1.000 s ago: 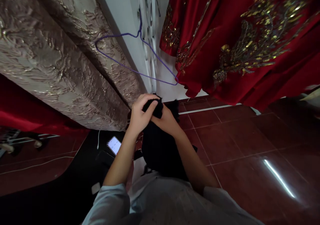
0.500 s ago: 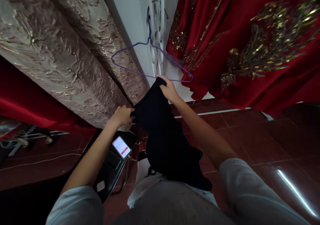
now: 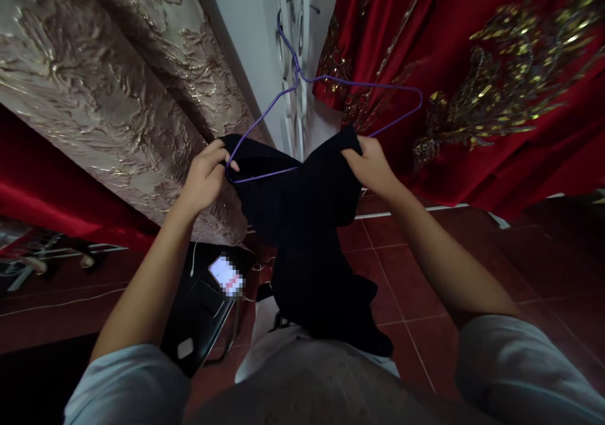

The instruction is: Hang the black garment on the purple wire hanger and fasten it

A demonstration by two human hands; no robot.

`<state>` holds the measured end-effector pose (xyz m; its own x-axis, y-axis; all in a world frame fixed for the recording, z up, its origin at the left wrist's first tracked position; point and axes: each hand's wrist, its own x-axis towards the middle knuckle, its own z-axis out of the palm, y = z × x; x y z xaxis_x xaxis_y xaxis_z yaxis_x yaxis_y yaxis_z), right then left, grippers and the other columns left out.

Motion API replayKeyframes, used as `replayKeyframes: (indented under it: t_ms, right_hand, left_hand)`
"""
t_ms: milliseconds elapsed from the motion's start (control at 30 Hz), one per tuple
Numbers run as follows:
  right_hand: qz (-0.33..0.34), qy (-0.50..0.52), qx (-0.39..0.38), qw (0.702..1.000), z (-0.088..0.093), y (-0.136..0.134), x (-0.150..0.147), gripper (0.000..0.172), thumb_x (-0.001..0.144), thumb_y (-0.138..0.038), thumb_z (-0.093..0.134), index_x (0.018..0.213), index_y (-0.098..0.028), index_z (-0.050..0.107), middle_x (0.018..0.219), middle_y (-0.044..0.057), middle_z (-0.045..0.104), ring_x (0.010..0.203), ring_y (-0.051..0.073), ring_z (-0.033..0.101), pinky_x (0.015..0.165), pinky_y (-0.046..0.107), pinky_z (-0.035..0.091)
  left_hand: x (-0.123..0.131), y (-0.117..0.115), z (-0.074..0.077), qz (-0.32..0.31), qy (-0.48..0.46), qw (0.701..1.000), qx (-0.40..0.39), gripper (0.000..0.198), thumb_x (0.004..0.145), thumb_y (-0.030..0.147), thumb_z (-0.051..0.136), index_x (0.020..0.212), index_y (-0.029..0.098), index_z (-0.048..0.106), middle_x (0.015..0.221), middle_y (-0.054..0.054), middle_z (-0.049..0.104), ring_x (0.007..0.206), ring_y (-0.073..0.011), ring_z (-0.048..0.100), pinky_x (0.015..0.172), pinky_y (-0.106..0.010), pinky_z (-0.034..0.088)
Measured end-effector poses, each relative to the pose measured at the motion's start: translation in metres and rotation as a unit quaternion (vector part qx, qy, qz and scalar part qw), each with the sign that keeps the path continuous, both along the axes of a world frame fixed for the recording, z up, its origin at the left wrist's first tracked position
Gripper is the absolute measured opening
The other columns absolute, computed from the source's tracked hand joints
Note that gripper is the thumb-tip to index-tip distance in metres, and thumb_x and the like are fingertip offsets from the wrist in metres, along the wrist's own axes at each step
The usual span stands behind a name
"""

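Left fingers and right fingers grip the black garment, which hangs between and below them

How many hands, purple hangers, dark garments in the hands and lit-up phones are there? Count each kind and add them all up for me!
Hands: 2 (left hand and right hand)
Purple hanger: 1
Dark garment, held: 1
Lit-up phone: 1
Total: 5

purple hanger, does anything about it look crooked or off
Yes, the purple hanger looks askew: its corner beside the left hand, at the dark garment, sits clearly lower in view than the opposite corner. No damage shows.
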<state>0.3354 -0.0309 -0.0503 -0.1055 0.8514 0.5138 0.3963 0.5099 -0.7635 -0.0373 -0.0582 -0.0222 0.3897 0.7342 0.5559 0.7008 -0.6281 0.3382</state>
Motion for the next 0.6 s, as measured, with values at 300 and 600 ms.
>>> replayKeyframes:
  t_ms: [300,600]
  right_hand:
    - [-0.029,-0.053,0.017,0.998,0.013,-0.011,0.012,0.008,0.079,-0.016,0.055,0.072,-0.02,0.055,0.071,0.002,0.055,0.072,0.019,0.054,0.073,0.037,0.05]
    - [-0.042,-0.054,0.009,0.998,0.004,-0.007,0.001,0.005,0.079,-0.018,0.054,0.076,-0.02,0.057,0.075,0.003,0.061,0.077,0.02,0.057,0.077,0.037,0.05]
  left_hand:
    - [-0.006,0.002,-0.024,0.054,0.317,0.94,-0.112,0.026,0.08,0.018,0.055,0.106,0.014,0.062,0.093,-0.012,0.065,0.088,-0.0293,0.064,0.082,-0.04,0.053]
    - [-0.018,-0.028,-0.001,0.032,0.176,0.981,-0.073,0.021,0.102,0.028,0.039,0.104,0.021,0.058,0.145,-0.009,0.059,0.134,-0.0281,0.057,0.116,-0.048,0.044]
